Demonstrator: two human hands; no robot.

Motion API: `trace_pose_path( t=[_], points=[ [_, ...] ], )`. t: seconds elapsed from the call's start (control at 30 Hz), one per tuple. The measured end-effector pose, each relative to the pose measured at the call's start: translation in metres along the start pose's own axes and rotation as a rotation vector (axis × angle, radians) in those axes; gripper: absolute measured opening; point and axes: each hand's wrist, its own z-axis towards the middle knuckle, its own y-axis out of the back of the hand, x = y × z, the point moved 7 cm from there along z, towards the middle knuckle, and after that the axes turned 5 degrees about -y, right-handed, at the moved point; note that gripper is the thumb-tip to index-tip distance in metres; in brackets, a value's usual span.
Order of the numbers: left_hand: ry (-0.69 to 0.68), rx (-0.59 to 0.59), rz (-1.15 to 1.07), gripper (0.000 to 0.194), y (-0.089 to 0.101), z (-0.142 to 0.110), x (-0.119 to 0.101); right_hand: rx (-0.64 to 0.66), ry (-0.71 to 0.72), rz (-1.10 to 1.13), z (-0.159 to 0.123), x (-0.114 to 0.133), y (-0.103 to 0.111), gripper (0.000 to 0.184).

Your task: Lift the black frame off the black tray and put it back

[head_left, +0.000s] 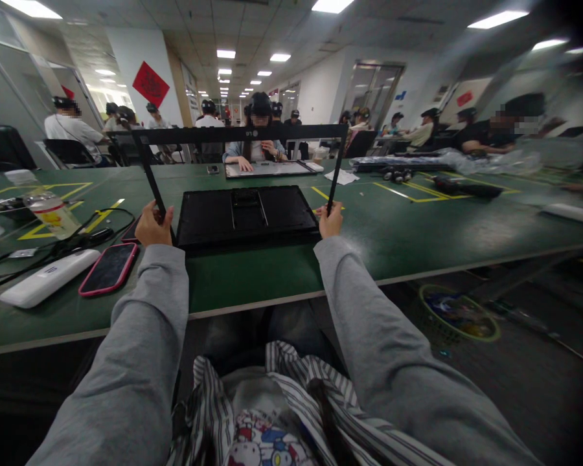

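A thin black monitor bezel (pixel 291 134) stands raised on the near side of the table, its logo strip uppermost and upside down. My left hand (pixel 154 225) is closed around its left side bar. On the other side bar, my right hand (pixel 330 219) is closed too. Between my hands and seen through the frame, a black monitor back panel (pixel 208 213) lies flat on the green table, with a recessed slot in its middle. The bezel's lower part is hidden behind my hands and the panel.
A pink-edged phone (pixel 109 269), a white power bank (pixel 48 278), black cables and a bottle (pixel 53 210) sit at the left. Across the table (pixel 398 239), a person's hand rests on a flat panel (pixel 272 169). Plastic wrap (pixel 490 160) lies far right; a basket (pixel 459 314) stands below.
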Motion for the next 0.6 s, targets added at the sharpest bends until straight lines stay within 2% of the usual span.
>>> trace_pose_path(
  t=[0.2, 0.37, 0.6],
  points=[
    [0.013, 0.025, -0.026, 0.062, 0.004, 0.003, -0.001, 0.005, 0.025, 0.010, -0.004, 0.010, 0.002, 0.020],
    [0.028, 0.053, 0.007, 0.059, 0.004, 0.001, -0.002, 0.033, 0.005, -0.011, -0.006, 0.016, 0.002, 0.021],
    [0.043, 0.098, 0.031, 0.061, -0.006, 0.001, 0.004, 0.053, -0.007, -0.039, -0.005, 0.012, -0.001, 0.025]
  ],
)
